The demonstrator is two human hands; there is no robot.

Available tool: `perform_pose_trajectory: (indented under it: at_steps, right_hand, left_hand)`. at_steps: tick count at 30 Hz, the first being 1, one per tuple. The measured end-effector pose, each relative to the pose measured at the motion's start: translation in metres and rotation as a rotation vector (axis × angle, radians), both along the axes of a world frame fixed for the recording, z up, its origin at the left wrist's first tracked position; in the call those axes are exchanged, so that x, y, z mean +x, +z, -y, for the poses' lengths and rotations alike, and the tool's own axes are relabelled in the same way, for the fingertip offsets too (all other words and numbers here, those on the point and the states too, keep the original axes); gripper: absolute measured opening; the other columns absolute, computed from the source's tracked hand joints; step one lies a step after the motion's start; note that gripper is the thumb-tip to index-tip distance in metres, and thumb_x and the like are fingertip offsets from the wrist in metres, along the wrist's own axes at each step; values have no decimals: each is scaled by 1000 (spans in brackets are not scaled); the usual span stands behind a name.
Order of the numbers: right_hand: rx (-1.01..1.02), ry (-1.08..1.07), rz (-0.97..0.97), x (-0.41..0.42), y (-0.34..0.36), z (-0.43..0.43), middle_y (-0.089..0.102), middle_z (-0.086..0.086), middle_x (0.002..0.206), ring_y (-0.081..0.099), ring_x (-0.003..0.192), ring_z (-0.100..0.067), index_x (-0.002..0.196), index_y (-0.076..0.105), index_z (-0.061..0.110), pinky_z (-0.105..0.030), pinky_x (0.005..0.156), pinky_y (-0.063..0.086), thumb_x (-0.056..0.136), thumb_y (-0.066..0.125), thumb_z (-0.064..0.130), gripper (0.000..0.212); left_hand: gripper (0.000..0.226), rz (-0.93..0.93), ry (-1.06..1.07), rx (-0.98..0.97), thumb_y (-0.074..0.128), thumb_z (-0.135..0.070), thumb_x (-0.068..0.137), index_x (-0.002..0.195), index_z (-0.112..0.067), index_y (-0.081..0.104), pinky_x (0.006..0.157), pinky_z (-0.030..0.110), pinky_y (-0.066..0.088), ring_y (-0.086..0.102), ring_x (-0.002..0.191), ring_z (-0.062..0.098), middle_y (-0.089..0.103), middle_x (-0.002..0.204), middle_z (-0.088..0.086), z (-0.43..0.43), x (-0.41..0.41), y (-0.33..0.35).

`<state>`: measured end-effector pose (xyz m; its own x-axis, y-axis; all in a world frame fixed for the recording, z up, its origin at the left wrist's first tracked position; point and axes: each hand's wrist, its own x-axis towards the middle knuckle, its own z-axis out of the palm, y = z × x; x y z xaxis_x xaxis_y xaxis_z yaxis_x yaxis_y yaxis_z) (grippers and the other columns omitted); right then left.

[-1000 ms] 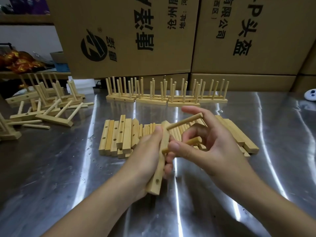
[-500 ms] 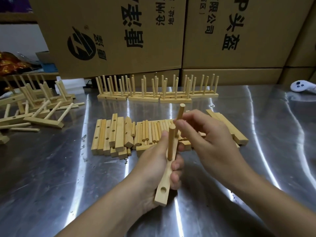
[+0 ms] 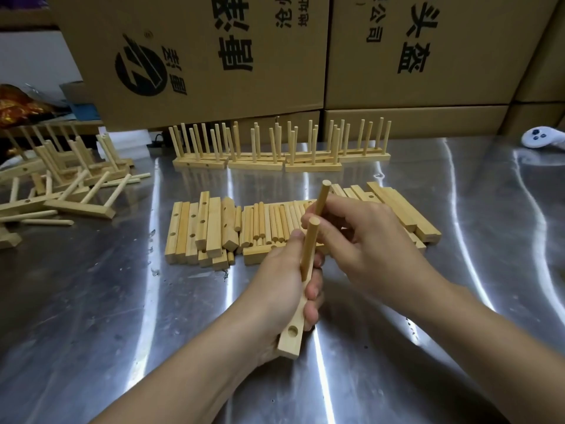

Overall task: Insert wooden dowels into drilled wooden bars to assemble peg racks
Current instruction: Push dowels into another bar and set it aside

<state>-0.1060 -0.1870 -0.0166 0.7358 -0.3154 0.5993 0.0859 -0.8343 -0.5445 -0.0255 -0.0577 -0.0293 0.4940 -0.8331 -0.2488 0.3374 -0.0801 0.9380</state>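
Observation:
My left hand (image 3: pixel 282 289) grips a drilled wooden bar (image 3: pixel 293 332) held lengthwise above the steel table, its near end showing an empty hole. One dowel (image 3: pixel 308 249) stands upright in the bar's middle hole. My right hand (image 3: pixel 363 240) pinches a second dowel (image 3: pixel 322 197), upright at the bar's far end; its lower end is hidden behind my fingers. Behind my hands lies a pile of loose drilled bars (image 3: pixel 198 228) and loose dowels (image 3: pixel 269 221).
A row of finished peg racks (image 3: pixel 275 154) stands at the back of the steel table (image 3: pixel 122 301). More racks and stray dowels (image 3: pixel 70 191) lie tumbled at the left. Cardboard boxes (image 3: pixel 214 56) wall the rear. A white controller (image 3: pixel 539 137) rests at the far right.
A second earlier my right hand held two dowels tilted sideways. One dowel now stands in the bar's middle hole, and the other has been turned upright at the bar's far end.

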Motion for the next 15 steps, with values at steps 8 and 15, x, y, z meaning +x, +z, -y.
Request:
perform_pose_trajectory:
  at_steps: [8, 15]
  right_hand:
    - [167, 6, 129, -5, 2, -10, 63, 12, 80, 63, 75, -12, 103, 65, 27, -19, 65, 45, 109, 53, 43, 21]
    - [60, 153, 33, -3, 7, -31, 64, 6, 71, 66, 69, -19, 102, 70, 16, -35, 62, 53, 103, 60, 41, 27]
  left_hand:
    - [51, -244, 113, -70, 33, -51, 114, 85, -14, 53, 34, 18, 26, 31, 35, 11, 35, 54, 0, 3, 3, 8]
    - [48, -49, 117, -80, 29, -30, 117, 76, -15, 48, 34, 16, 34, 41, 33, 3, 45, 44, -8, -4, -1, 11]
